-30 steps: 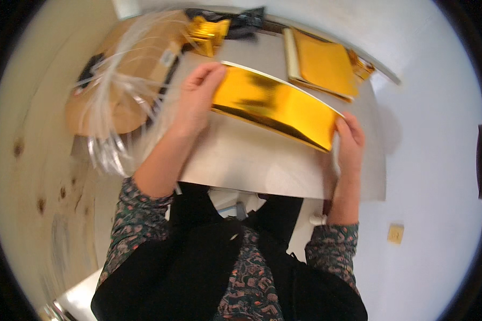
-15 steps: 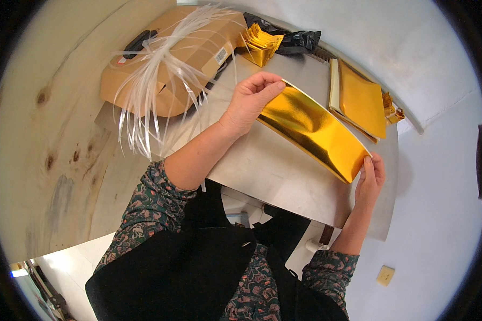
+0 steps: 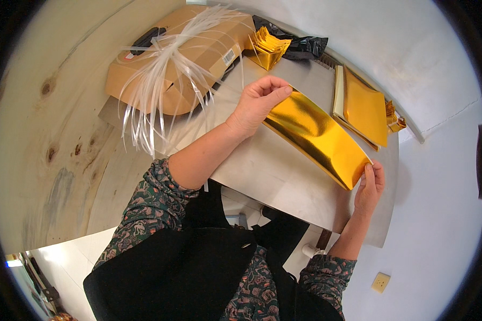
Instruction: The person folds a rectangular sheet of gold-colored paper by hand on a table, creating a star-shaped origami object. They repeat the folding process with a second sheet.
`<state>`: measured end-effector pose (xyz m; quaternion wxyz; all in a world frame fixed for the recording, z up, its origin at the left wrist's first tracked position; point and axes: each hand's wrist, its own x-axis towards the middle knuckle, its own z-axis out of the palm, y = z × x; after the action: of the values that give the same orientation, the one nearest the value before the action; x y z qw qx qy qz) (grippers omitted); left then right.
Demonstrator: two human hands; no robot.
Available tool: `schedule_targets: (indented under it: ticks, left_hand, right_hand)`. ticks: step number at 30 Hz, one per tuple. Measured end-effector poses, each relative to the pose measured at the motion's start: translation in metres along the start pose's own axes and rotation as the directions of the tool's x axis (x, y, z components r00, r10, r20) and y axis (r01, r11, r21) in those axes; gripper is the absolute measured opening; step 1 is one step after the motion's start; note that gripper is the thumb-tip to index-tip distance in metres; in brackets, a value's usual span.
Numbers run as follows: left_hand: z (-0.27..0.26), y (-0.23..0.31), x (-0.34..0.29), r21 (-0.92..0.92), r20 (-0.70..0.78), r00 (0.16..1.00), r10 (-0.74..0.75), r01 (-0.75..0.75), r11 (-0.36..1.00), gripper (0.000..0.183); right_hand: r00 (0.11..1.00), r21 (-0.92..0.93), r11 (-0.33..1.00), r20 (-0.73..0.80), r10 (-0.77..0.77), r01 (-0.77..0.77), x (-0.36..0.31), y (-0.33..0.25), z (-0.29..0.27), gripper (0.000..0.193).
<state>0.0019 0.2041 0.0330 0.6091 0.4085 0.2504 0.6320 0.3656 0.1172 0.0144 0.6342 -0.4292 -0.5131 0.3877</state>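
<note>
A long strip of shiny gold foil paper (image 3: 320, 138) is stretched between my two hands above the metal table. My left hand (image 3: 256, 105) pinches its far left end between thumb and fingers. The near right end is pinched in my right hand (image 3: 369, 186). Soft creases and reflections run across the strip's gold face. Whether the strip is one layer or folded I cannot tell.
A cardboard box (image 3: 198, 59) at the far left carries a bundle of clear plastic strips (image 3: 168, 59). Behind stand folded gold pieces (image 3: 269, 49) and a black plastic bag (image 3: 308, 47). Gold sheets (image 3: 365, 109) lie at the right, beside more folded gold pieces (image 3: 395, 119).
The whole view has shifted slightly. Both hands keep their hold on the gold strip, which has barely moved relative to the table.
</note>
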Motion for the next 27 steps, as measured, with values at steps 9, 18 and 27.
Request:
schedule_targets:
  ticks: [9,18,27]
  left_hand:
    - [-0.003,0.0,0.001,0.015,0.015,1.0,0.012,-0.012,1.0,0.008]
    - [-0.007,-0.001,0.001,0.042,0.018,0.999,0.045,-0.045,0.998,0.008]
    - [-0.001,0.006,-0.004,0.054,0.008,0.998,0.055,-0.055,0.997,0.007]
  right_hand:
    - [0.998,0.001,1.0,-0.059,0.013,-0.013,-0.003,-0.005,0.009,0.01]
    - [0.994,0.005,0.998,-0.09,0.062,-0.062,-0.004,-0.007,0.011,0.01]
    - [0.993,-0.1,0.995,-0.118,-0.008,-0.004,-0.004,-0.003,0.01,0.011]
